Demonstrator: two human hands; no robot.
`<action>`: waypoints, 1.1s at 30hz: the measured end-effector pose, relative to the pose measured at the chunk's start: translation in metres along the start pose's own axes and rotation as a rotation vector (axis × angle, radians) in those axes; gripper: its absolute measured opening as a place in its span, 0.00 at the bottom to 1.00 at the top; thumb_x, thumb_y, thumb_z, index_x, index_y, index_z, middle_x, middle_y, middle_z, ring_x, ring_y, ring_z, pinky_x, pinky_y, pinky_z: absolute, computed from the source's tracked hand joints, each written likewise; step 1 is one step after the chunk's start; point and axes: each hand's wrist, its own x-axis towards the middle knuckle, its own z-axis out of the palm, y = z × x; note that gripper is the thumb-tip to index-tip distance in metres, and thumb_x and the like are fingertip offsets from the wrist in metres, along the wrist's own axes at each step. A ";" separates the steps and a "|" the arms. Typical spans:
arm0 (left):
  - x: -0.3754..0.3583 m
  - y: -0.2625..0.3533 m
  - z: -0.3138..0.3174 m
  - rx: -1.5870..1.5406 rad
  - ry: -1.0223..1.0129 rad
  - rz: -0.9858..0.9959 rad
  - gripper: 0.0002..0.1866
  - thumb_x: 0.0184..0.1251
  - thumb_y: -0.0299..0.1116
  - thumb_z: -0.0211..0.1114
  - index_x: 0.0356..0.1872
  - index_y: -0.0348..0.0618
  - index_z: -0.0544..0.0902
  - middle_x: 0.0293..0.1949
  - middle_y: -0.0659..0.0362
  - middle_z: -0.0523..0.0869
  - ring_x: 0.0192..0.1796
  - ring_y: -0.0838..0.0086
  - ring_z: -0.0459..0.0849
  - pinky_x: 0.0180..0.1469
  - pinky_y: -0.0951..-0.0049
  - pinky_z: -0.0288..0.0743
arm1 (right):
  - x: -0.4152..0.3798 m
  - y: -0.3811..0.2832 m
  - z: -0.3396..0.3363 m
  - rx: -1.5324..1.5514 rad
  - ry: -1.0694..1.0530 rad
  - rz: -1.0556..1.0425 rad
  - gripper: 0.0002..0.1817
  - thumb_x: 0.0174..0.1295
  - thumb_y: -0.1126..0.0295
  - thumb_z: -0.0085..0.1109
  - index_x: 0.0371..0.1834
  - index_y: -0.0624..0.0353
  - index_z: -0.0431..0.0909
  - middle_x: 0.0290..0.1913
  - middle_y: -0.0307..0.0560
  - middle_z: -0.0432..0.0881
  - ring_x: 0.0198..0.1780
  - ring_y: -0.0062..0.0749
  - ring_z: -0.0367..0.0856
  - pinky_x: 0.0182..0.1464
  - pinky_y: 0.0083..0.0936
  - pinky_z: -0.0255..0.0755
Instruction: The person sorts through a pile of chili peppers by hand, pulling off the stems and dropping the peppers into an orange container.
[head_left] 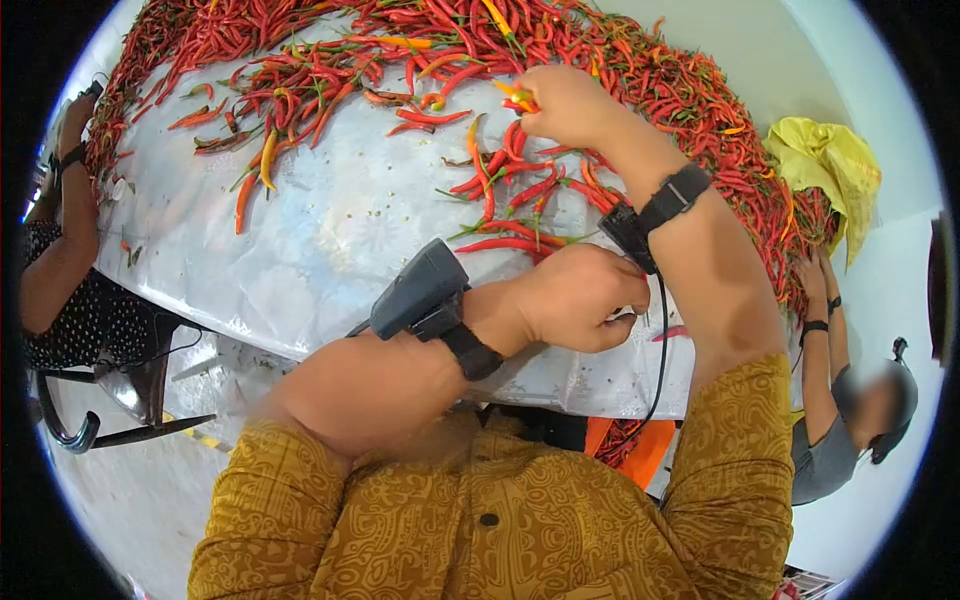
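My right hand [570,106] is closed around a few chili peppers [517,98], whose orange and red ends poke out past the fingers. It is over the near edge of the big chili pile [690,110]. My left hand [588,297] is lower, close to the table's near edge, with its fingers curled in. Whatever it may hold is hidden from view. Loose red chilies [510,243] lie just beyond the left hand on the white-covered table [330,215]. A dark device is strapped to each of my wrists.
A long heap of chilies curves along the far side. At left, a person's arm [75,230] reaches to the heap; at right, another person's hands [815,285] touch it near a yellow sack [825,170]. Below the table edge is an orange container [648,452] with chilies. A cable [662,350] hangs from my right wrist.
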 end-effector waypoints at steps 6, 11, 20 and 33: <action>0.000 0.002 -0.001 0.010 -0.021 0.010 0.06 0.46 0.28 0.61 0.28 0.40 0.78 0.24 0.52 0.77 0.28 0.56 0.78 0.30 0.61 0.72 | -0.010 -0.004 0.007 -0.033 -0.127 -0.148 0.15 0.41 0.73 0.62 0.36 0.61 0.77 0.35 0.51 0.77 0.40 0.48 0.77 0.42 0.38 0.71; -0.001 0.000 -0.001 0.025 -0.010 -0.014 0.07 0.45 0.28 0.61 0.28 0.40 0.79 0.24 0.53 0.77 0.28 0.58 0.79 0.30 0.61 0.72 | -0.017 0.003 0.008 -0.068 -0.033 -0.192 0.10 0.42 0.73 0.61 0.30 0.62 0.75 0.33 0.50 0.76 0.39 0.47 0.77 0.41 0.40 0.71; -0.001 0.004 -0.004 -0.006 -0.065 -0.023 0.08 0.45 0.31 0.62 0.28 0.41 0.79 0.24 0.53 0.78 0.29 0.57 0.79 0.31 0.61 0.72 | -0.035 0.009 0.005 -0.086 -0.070 -0.142 0.14 0.40 0.72 0.60 0.34 0.62 0.77 0.31 0.53 0.78 0.36 0.50 0.78 0.39 0.39 0.71; -0.005 0.019 0.006 -0.091 -0.275 0.157 0.09 0.45 0.33 0.63 0.26 0.40 0.77 0.24 0.51 0.78 0.31 0.53 0.79 0.33 0.57 0.71 | -0.102 -0.033 -0.030 0.212 -0.121 0.077 0.13 0.46 0.65 0.59 0.33 0.62 0.78 0.30 0.55 0.80 0.34 0.48 0.80 0.37 0.39 0.72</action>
